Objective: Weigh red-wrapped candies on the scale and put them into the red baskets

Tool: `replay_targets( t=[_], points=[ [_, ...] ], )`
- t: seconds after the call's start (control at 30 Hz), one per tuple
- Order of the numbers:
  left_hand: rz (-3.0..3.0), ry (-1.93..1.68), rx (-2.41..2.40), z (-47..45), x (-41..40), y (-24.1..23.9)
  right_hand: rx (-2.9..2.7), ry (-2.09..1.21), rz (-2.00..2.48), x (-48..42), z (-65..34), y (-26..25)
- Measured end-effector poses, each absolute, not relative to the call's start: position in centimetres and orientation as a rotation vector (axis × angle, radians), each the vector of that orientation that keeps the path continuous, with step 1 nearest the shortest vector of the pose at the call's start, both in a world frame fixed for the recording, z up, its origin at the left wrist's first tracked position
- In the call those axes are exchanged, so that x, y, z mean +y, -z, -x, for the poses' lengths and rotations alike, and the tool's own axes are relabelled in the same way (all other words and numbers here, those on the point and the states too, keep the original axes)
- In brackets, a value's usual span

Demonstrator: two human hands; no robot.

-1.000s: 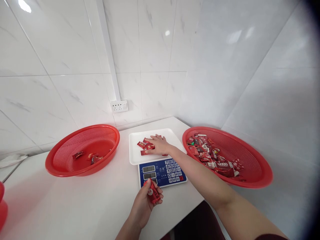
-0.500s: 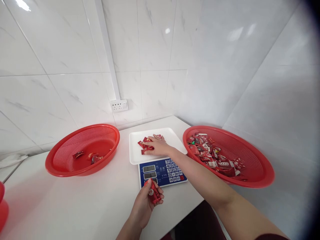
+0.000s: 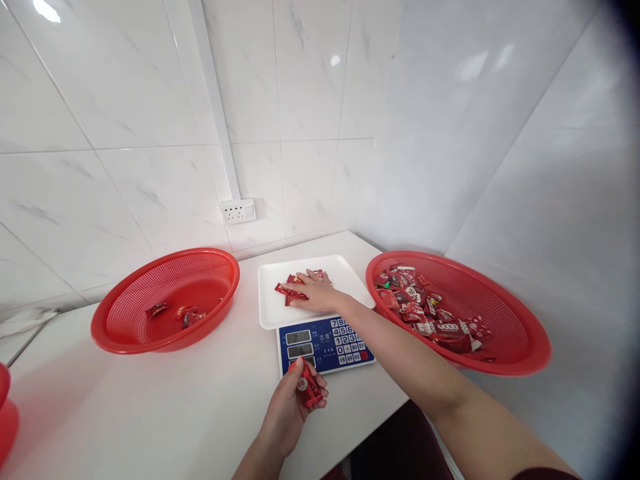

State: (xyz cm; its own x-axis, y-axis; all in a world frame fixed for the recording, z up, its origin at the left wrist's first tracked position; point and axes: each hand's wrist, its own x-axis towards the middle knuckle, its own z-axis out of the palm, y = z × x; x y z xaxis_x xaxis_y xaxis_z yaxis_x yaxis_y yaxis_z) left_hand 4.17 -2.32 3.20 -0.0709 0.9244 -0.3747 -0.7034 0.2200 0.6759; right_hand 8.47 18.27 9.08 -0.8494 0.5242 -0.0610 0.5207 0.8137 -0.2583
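Note:
My left hand (image 3: 290, 407) is closed around red-wrapped candy (image 3: 311, 387), held in front of the scale's display; how many pieces it contains I cannot tell. My right hand (image 3: 315, 293) lies with fingers spread over several red candy packets (image 3: 290, 281) on the white weighing tray (image 3: 273, 317). Some of those packets are hidden under the palm and fingers. Below the tray, the blue panel of the digital scale (image 3: 325, 340) shows its keypad, partly covered by my right forearm.
To the right stands a red perforated basket (image 3: 520, 333) with many mixed wrapped candies (image 3: 430, 313). Another red basket (image 3: 113, 327) at the left holds a few packets. Both flank the scale on the white table (image 3: 200, 400). A wall socket (image 3: 239, 211) is behind.
The fingers of my right hand have shifted slightly on the tray, and the packets beneath have moved a little. The digits on the scale's top display have changed. My left hand stays put.

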Motion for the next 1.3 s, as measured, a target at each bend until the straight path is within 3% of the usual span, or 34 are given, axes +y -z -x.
replay_targets(
  t=[1.3],
  points=[
    [-0.347,-1.362,0.914,-4.1,-2.4,-2.8,-2.795,-0.452,1.047,20.1,-11.6,-7.7]
  ],
)
